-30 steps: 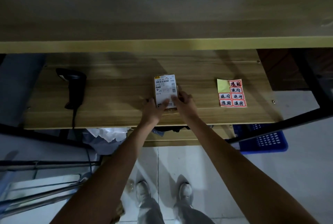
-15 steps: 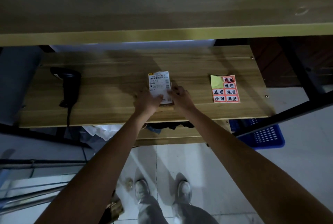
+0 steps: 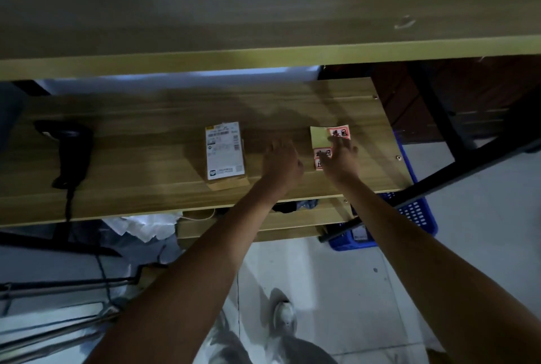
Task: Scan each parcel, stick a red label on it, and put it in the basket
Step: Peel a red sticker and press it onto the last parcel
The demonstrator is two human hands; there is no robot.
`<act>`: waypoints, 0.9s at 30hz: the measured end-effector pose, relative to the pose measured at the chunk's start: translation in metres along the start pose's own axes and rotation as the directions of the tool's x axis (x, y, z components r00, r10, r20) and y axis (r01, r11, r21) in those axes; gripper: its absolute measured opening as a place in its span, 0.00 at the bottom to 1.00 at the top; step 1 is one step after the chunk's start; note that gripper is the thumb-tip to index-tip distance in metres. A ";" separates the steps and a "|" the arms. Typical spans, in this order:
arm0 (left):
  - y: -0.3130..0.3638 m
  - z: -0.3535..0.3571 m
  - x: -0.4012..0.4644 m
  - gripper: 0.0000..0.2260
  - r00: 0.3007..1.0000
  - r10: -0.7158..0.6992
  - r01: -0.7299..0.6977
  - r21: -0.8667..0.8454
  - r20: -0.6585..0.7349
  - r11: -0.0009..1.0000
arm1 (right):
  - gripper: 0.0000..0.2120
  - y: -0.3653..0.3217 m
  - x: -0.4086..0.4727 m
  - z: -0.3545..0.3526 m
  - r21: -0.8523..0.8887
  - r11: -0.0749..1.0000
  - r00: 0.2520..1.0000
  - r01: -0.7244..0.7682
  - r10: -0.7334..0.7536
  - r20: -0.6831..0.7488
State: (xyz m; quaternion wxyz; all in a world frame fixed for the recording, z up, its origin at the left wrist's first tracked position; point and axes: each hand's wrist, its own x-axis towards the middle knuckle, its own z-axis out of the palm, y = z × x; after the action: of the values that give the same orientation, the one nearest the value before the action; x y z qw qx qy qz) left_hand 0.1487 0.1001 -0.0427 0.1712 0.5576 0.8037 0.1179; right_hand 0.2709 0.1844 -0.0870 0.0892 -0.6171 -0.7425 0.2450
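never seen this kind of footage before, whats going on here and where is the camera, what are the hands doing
The camera sits on a person's head, looking down past both bare arms at a wooden bench. There is no machine. On the bench lie a black barcode scanner at the left, a small parcel with a white shipping label in the middle, and a sheet of red labels at the right. The right hand rests over that sheet; the left hand hovers beside it. Neither hand holds anything that I can see. A blue basket sits on the floor below.
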 end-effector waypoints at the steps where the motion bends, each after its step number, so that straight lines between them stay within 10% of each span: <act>1: 0.004 0.008 0.003 0.22 1.000 -0.001 0.001 0.005 0.027 1.000 | 0.25 0.004 -0.003 0.001 -0.019 1.000 1.000 0.000 0.001 0.018; 7: 0.033 0.031 0.017 0.22 0.981 -0.111 0.149 -0.255 0.158 0.956 | 0.23 0.009 -0.025 0.004 -0.060 0.994 0.996 0.086 -0.085 0.015; 14: 0.035 0.028 0.028 0.10 0.865 -0.450 0.452 -0.733 0.222 0.508 | 0.19 0.012 -0.049 0.014 0.095 0.985 0.990 0.144 -0.144 -0.004; 27: -0.002 0.047 0.009 0.23 0.859 -0.434 0.434 -0.835 0.271 0.339 | 0.12 0.009 -0.058 0.008 0.467 0.881 0.991 0.079 -0.119 0.055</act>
State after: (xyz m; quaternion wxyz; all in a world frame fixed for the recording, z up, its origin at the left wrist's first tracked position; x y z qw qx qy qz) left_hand 0.1631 0.1072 -0.0878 0.4560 0.1557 0.7453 0.4608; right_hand 0.2878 0.1275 -0.0884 0.2157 -0.5285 -0.6962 0.4353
